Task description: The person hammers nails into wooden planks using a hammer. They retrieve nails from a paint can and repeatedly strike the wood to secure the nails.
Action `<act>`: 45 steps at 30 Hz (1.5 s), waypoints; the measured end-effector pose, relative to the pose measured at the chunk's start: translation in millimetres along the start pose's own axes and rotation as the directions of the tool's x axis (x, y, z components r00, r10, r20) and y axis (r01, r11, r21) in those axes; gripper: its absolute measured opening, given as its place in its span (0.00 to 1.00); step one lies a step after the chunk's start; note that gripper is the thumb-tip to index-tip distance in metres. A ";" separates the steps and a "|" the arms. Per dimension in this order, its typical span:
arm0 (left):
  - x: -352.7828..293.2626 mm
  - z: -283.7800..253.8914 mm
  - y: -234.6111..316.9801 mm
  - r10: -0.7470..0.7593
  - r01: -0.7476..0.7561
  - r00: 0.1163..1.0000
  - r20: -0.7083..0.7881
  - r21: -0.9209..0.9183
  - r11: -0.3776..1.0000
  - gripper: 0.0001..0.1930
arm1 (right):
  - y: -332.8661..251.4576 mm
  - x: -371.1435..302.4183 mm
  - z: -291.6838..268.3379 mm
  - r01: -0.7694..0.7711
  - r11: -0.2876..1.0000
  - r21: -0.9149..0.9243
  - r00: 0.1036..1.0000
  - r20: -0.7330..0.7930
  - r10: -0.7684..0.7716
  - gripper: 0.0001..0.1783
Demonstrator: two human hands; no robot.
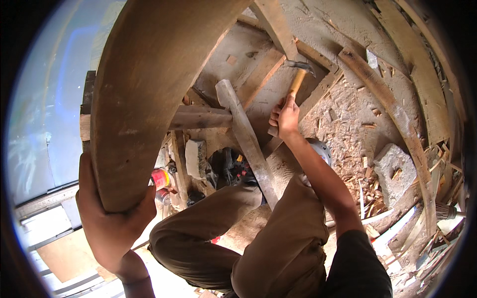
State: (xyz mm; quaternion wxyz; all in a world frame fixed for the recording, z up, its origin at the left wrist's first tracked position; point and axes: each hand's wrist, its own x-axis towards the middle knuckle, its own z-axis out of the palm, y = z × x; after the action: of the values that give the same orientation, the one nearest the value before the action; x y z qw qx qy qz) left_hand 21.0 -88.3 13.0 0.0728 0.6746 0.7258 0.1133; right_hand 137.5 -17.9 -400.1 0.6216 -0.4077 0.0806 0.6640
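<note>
My left hand (112, 218) is wrapped round the near end of a wide wooden plank (144, 104), thumb on one side and fingers on the other. The plank rises large and close across the upper left, hiding what lies behind it. In my right hand (285, 118) is a claw hammer (298, 82) with a yellowish wooden handle, gripped low on the handle. Its dark metal head lies close to the lower end of a wooden board (278, 30); whether they touch I cannot tell.
A slanting timber (248, 139) and a crosspiece (201, 119) stand before my bent knees. Concrete chunks (395, 174) and wood chips (343, 124) litter the floor. Long boards (397, 109) lie at the right. A red-labelled container (160, 179) stands beneath the plank, and a bluish panel (44, 119) is at the left.
</note>
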 end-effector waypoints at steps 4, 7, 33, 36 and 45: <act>-0.8 -0.9 -9.5 0.037 -0.035 0.999 -0.032 0.059 0.998 0.35 | -7.5 -3.3 -9.1 -0.419 0.607 -0.675 0.695 0.192 0.693 0.31; -2.9 -4.0 -10.4 0.020 -0.018 0.999 -0.028 0.075 0.997 0.35 | -16.2 2.3 15.6 -0.284 0.874 -0.394 0.907 0.185 0.378 0.30; -1.1 -6.1 -18.8 0.067 -0.065 0.997 -0.031 0.065 0.996 0.43 | -8.4 -9.2 5.3 -0.333 0.706 -0.626 0.802 0.205 0.560 0.34; -3.0 -2.4 -14.5 0.065 -0.065 0.998 -0.004 0.047 0.997 0.43 | 6.0 -3.6 13.3 -0.119 0.949 -0.291 0.990 0.032 0.134 0.34; -2.7 -5.7 -8.1 0.041 -0.041 0.999 0.028 -0.001 0.999 0.43 | -1.7 5.3 -0.9 -0.096 0.970 -0.221 0.993 0.053 0.110 0.32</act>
State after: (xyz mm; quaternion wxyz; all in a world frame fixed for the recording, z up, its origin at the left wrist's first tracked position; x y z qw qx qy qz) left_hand 12.0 -91.9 16.2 0.0808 0.6910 0.7106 0.1056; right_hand 140.0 -14.1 -403.4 0.5400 -0.4470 0.0079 0.7131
